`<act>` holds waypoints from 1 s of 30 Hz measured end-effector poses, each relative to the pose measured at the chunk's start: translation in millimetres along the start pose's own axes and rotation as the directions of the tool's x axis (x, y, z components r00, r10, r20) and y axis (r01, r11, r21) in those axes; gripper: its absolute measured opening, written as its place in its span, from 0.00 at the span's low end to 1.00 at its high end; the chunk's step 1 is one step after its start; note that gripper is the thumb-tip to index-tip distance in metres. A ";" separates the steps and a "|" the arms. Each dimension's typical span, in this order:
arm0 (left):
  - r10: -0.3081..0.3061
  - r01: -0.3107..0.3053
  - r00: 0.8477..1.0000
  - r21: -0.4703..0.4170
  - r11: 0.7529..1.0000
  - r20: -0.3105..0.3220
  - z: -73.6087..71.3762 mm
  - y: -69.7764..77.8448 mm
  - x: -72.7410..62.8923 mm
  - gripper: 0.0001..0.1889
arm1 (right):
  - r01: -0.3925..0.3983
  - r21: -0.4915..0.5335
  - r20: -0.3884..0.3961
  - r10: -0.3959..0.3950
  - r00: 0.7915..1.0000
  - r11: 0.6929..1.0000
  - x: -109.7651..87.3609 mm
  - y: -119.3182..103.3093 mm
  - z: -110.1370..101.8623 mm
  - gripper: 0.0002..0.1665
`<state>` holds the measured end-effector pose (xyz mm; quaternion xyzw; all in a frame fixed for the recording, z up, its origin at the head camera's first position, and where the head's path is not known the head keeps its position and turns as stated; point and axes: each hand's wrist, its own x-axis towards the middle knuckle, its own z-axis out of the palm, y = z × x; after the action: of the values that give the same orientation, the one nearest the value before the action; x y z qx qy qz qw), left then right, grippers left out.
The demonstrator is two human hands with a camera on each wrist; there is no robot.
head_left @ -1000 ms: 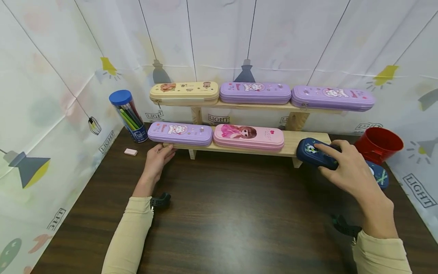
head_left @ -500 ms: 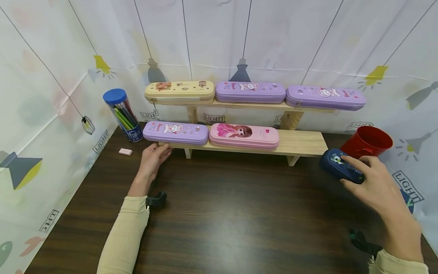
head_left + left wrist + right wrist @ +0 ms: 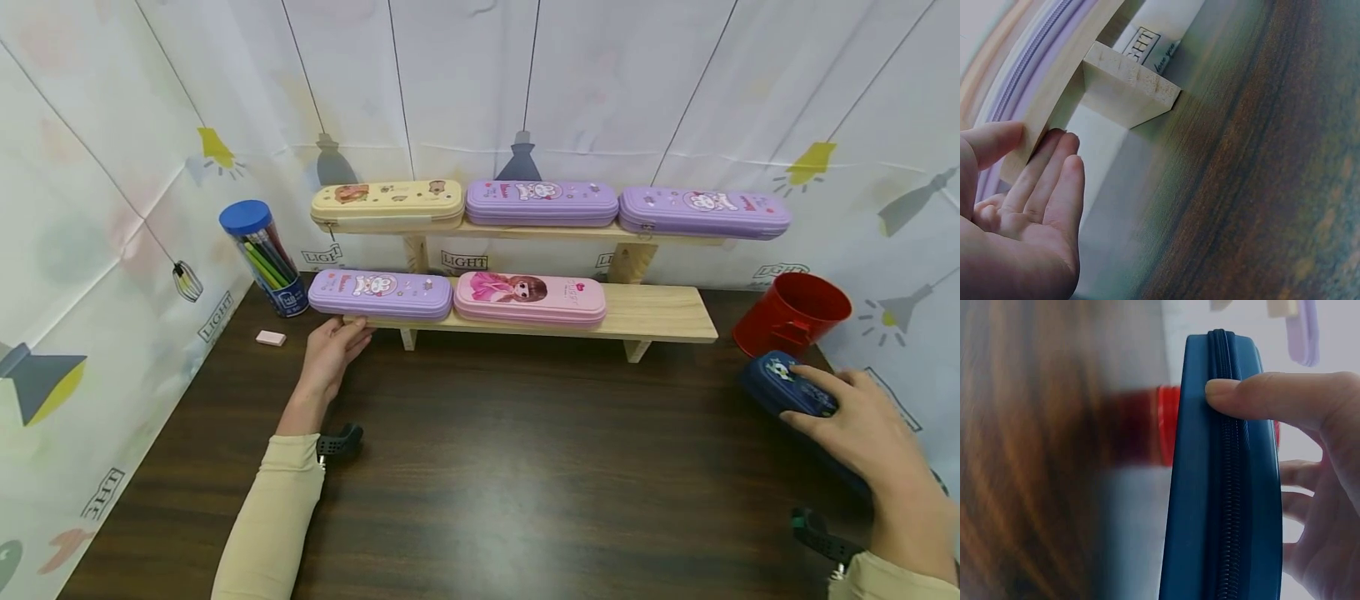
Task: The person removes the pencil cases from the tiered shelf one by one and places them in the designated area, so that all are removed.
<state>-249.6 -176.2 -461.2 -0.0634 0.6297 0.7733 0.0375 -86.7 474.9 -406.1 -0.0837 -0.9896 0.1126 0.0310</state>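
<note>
My right hand [image 3: 873, 429] holds a navy blue zippered pencil case [image 3: 783, 383] with a printed cartoon lid, just in front of the red mug at the right. In the right wrist view, the thumb presses on the zipper side of the pencil case [image 3: 1200, 506], and the other fingers are partly hidden behind it. My left hand [image 3: 330, 354] grips the left end of the lower wooden shelf [image 3: 660, 312], thumb at the front edge and fingers underneath. A purple pencil case [image 3: 382, 296] and a pink pencil case [image 3: 528, 300] lie on that shelf.
On the upper shelf lie a yellow pencil case [image 3: 386, 206] and two purple ones [image 3: 540, 204]. The red mug [image 3: 787, 312] stands right of the shelves. At the left are a blue-lidded pen tub [image 3: 266, 258] and a pink eraser [image 3: 271, 338]. Printed cloth [image 3: 585, 83] hangs behind.
My right hand has carried the navy pencil case off the right end of the lower shelf, rightward and nearer to me. The left hand keeps its hold on the shelf.
</note>
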 end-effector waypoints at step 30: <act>-0.045 0.053 0.997 -0.128 0.990 0.063 -3.0 4.6 2.6 0.19 | -0.173 -0.104 0.076 0.182 0.980 0.979 -3.6 33.3 5.0 0.52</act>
<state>-252.7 -180.1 -457.7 -0.0580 0.5749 0.8131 0.0712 -78.3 505.2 -418.8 -0.1682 -0.9829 0.0705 -0.0256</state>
